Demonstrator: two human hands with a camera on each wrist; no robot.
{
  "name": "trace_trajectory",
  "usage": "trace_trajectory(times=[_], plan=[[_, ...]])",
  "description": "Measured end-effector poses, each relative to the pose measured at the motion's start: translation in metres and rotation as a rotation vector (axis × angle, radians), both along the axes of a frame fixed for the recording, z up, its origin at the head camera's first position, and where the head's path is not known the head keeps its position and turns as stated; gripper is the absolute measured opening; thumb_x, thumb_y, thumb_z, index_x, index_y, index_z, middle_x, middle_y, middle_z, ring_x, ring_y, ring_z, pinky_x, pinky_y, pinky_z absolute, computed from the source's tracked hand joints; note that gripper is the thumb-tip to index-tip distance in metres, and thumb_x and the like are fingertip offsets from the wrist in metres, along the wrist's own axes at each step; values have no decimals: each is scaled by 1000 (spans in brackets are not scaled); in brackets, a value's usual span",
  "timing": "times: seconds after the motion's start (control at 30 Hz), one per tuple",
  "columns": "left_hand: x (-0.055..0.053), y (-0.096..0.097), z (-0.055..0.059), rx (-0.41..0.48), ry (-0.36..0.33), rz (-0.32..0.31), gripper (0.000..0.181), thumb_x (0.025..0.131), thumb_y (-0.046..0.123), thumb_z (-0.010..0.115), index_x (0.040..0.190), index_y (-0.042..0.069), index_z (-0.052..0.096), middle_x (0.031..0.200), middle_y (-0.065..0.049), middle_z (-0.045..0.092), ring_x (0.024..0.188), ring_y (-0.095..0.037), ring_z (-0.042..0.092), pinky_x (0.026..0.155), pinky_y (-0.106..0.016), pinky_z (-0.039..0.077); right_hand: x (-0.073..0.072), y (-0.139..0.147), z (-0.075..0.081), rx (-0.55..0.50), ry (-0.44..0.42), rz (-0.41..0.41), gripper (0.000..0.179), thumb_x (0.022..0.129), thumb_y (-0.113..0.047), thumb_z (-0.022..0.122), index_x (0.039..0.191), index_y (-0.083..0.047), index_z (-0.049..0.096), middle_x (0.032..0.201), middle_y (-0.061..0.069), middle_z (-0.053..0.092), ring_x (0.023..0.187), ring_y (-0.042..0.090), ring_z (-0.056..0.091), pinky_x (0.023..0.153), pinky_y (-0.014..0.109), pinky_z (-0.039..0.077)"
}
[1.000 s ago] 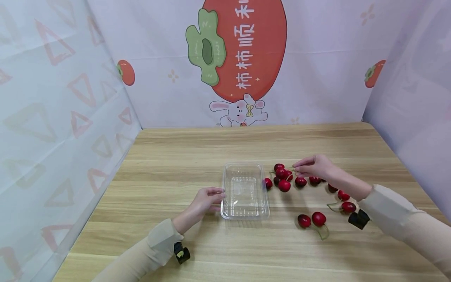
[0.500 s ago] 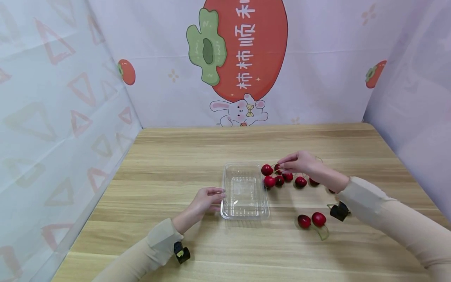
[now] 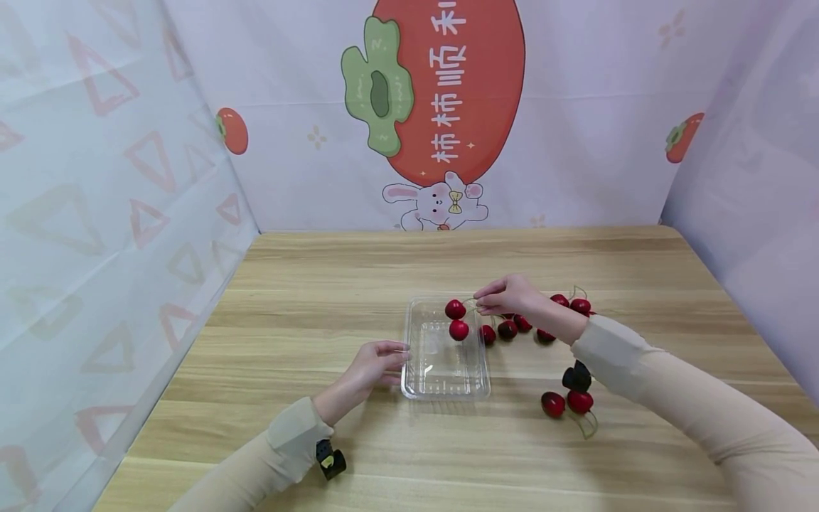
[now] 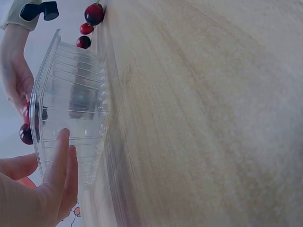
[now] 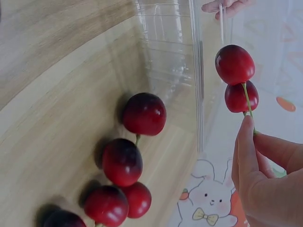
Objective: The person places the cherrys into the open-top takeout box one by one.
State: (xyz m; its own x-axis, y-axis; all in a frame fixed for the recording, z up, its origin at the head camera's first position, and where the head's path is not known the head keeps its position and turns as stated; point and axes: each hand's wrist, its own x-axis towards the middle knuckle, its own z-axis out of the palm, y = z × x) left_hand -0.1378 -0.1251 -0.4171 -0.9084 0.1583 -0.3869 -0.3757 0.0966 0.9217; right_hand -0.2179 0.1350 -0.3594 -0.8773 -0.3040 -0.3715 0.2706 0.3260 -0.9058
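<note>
A clear plastic box [image 3: 441, 355] stands on the wooden table, its top uncovered. My left hand [image 3: 371, 366] holds the box's left side; the left wrist view shows the thumb at the rim and fingers [image 4: 59, 161] against the outer wall. Thumb and fingertips of my right hand [image 3: 512, 295] pinch the green stems of a pair of red cherries [image 5: 235, 65]. This pair hangs over the box's upper right part in the head view, with no cherries seen inside the box. More dark red cherries [image 5: 122, 162] lie just right of the box, partly hidden by the right arm.
Two joined cherries [image 3: 553, 404] lie nearer the front, right of the box. Several others [image 3: 580, 306] sit behind the right forearm. A printed cloth [image 3: 288, 142] hangs at the table's back edge, with cloth walls on both sides.
My right hand has moved left from the cherry pile, carrying the pair of cherries by the stems over the box. My left hand and the box have stayed in place.
</note>
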Motion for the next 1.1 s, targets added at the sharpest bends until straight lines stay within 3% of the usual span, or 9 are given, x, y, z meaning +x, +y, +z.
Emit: trace_trajectory(times=[0.23,0.77,1.1], plan=[[-1,1,1,-2,-6,3,32,84,4,56,113,-9,50,107,-25,56,86,-31,60,69,-36,56,-2,-15,-6,-40,-10,-9,30,87,3,50,114,17,48,106,28,58,79,18,64,89,40,46],[0,0,-2,-5,-1,-10,34,84,4,55,114,-11,48,107,-26,56,87,-33,60,70,-38,56,-1,-43,-20,-30,-14,-58,26,86,5,51,109,16,53,104,29,58,81,26,65,85,41,48],[-2,0,-4,-13,-1,13,33,84,4,56,113,-9,50,105,-23,58,83,-27,62,67,-35,57,-2,-54,-27,-25,5,-98,25,84,6,52,107,17,54,102,31,58,68,18,65,81,39,51]])
